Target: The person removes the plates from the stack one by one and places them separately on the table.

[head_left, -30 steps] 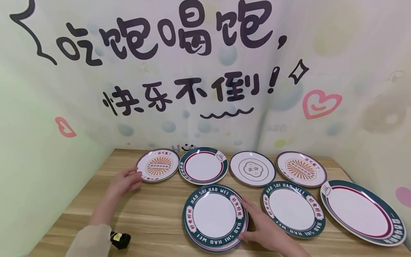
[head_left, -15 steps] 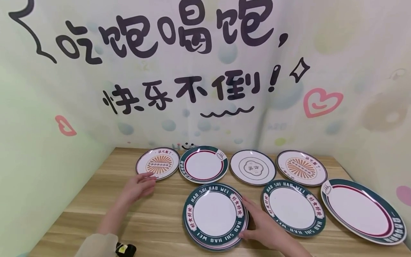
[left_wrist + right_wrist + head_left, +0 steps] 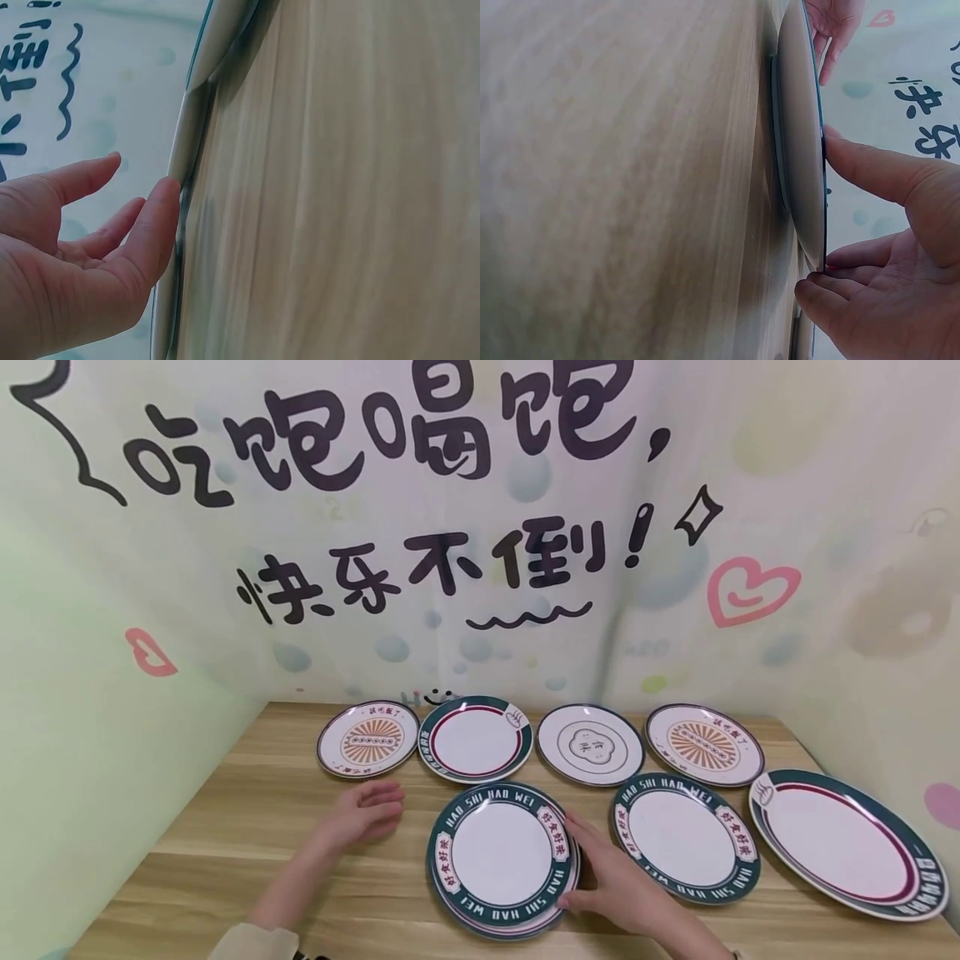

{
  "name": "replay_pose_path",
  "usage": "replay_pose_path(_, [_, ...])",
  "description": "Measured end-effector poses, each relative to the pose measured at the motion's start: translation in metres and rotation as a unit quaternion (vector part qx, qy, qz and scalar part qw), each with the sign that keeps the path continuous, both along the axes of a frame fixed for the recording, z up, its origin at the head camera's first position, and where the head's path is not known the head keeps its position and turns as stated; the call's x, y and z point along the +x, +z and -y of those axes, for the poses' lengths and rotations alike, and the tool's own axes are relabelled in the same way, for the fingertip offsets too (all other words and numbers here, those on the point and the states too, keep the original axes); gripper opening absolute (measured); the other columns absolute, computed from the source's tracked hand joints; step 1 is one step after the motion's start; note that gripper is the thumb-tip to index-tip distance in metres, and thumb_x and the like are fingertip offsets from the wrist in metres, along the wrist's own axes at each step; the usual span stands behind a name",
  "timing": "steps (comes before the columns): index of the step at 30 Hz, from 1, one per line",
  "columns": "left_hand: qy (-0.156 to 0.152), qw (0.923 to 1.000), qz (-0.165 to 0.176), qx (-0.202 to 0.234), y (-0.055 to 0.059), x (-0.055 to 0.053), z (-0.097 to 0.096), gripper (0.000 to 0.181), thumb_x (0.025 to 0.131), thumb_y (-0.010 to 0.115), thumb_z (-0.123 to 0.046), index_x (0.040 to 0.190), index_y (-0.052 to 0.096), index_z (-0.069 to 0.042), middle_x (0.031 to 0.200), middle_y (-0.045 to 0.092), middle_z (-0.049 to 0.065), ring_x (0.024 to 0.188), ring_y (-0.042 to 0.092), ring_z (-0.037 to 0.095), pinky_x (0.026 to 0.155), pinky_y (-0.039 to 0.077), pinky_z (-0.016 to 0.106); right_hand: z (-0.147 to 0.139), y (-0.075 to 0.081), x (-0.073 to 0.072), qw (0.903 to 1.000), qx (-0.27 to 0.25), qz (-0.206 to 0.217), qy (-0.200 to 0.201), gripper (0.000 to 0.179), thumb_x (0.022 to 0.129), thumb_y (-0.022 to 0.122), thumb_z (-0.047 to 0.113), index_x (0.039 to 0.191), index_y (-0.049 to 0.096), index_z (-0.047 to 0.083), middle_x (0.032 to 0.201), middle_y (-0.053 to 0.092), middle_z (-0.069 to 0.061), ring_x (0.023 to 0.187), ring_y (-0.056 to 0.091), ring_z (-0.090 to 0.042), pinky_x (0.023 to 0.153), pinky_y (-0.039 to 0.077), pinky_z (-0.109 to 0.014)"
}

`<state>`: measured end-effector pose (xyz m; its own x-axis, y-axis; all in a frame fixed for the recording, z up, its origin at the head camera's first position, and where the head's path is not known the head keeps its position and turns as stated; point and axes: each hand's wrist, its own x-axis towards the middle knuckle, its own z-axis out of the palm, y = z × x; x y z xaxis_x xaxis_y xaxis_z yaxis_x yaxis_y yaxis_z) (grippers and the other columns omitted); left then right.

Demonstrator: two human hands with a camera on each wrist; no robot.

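A round white plate (image 3: 501,852) with a green lettered rim sits on top of a second plate, of which only a rim sliver shows. My right hand (image 3: 618,885) holds the right edge of these plates, thumb and fingertips set apart along the rim. In the right wrist view, the right hand (image 3: 900,247) has its thumb on the plate's edge (image 3: 810,150) and its fingers at the same rim. My left hand (image 3: 360,817) is held over the wood, left of the stack, fingers loosely bent and holding nothing. The left wrist view shows the left hand (image 3: 97,262) with thumb and fingers apart.
Along the back stand an orange-patterned plate (image 3: 369,739), a green-and-red-ringed plate (image 3: 476,739), a plate with a cloud emblem (image 3: 590,768) and another orange-patterned plate (image 3: 705,745). A green-rimmed plate (image 3: 682,839) and a large oval plate (image 3: 840,843) lie right. A printed cloth (image 3: 465,660) hangs behind.
My left hand has moved right, away from the back-left orange-patterned plate and toward the stacked plates. My right hand stays at the stack's rim.
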<state>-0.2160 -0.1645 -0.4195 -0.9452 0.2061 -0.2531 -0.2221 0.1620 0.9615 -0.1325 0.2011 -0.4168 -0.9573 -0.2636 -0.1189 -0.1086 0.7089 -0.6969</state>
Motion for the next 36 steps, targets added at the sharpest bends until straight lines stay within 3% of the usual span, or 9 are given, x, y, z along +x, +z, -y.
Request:
replay_pose_path(11, [-0.040,0.9991,0.003,-0.013,0.000,0.010,-0.026,0.053,0.094,0.064,-0.004,0.141,0.045,0.009,0.139,0.055,0.029,0.120,0.063,0.031,0.097,0.057,0.041,-0.001,0.002,-0.002,1.0000,0.000,0.001,0.000,0.101,0.071,0.087,0.036,0.153,0.037,0.005,0.164,0.025,-0.018,0.149,0.025,-0.044,0.118,0.026,-0.063])
replay_pose_path(16, [-0.050,0.9973,0.003,-0.054,-0.002,0.013,-0.039,0.049,0.092,0.069,-0.007,0.136,0.053,0.006,0.130,0.063,0.024,0.109,0.068,0.024,0.091,0.060,0.041,-0.002,0.003,-0.002,1.0000,0.004,-0.005,0.003,0.101,0.071,0.087,0.036,0.153,0.037,0.005,0.164,0.026,-0.019,0.149,0.026,-0.045,0.117,0.027,-0.064])
replay_pose_path(21, [-0.038,0.9910,-0.007,-0.128,-0.005,0.013,-0.052,0.046,0.085,0.077,-0.009,0.126,0.060,0.002,0.114,0.067,0.014,0.091,0.065,0.018,0.079,0.063,0.037,-0.001,0.001,-0.002,1.0000,0.004,-0.006,0.006,0.101,0.071,0.087,0.035,0.153,0.037,0.005,0.164,0.025,-0.019,0.149,0.026,-0.045,0.117,0.027,-0.064])
replay_pose_path(26, [-0.030,0.9853,-0.014,-0.168,-0.008,0.011,-0.058,0.042,0.080,0.080,-0.006,0.117,0.061,0.001,0.102,0.062,0.012,0.083,0.059,0.019,0.068,0.061,0.031,0.001,0.001,-0.003,1.0000,0.003,-0.002,0.006,0.101,0.071,0.087,0.035,0.153,0.037,0.005,0.164,0.026,-0.019,0.149,0.026,-0.045,0.118,0.027,-0.063])
replay_pose_path(36, [-0.010,0.9784,-0.032,-0.204,0.007,0.011,-0.048,0.026,0.091,0.068,-0.008,0.116,0.066,-0.001,0.101,0.069,0.011,0.080,0.063,0.017,0.066,0.061,0.032,0.001,0.002,-0.002,0.9999,-0.003,0.013,-0.003,0.102,0.070,0.088,0.033,0.153,0.037,0.003,0.164,0.025,-0.019,0.150,0.024,-0.045,0.119,0.025,-0.062])
